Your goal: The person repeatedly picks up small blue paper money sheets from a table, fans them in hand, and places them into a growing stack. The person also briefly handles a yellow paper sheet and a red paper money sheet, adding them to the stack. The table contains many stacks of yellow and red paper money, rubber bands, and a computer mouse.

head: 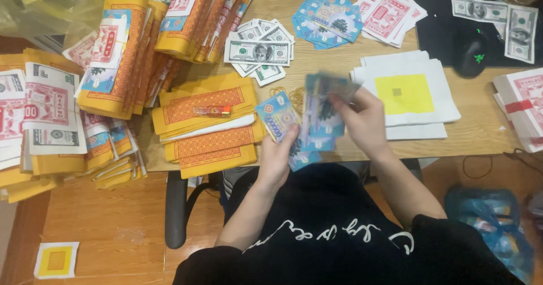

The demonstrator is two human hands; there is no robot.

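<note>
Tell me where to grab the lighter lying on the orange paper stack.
Pinch the lighter across its narrow middle with finger and thumb, coming straight down from above. It lies flat and lengthwise, left to right, on the orange paper stack, with both long sides free. The left hand is nearer, though both hands now hold blue notes.

You're at a home desk used as a paper-goods packing spot: wooden tabletop (486,124) piled with yellow-orange paper bundles (206,124), fake banknote stacks (257,52) and white sheets with yellow squares (404,93). A black computer mouse (472,53) on its pad, a chair arm (176,211) and wood flooring (113,228) say home office.
</note>
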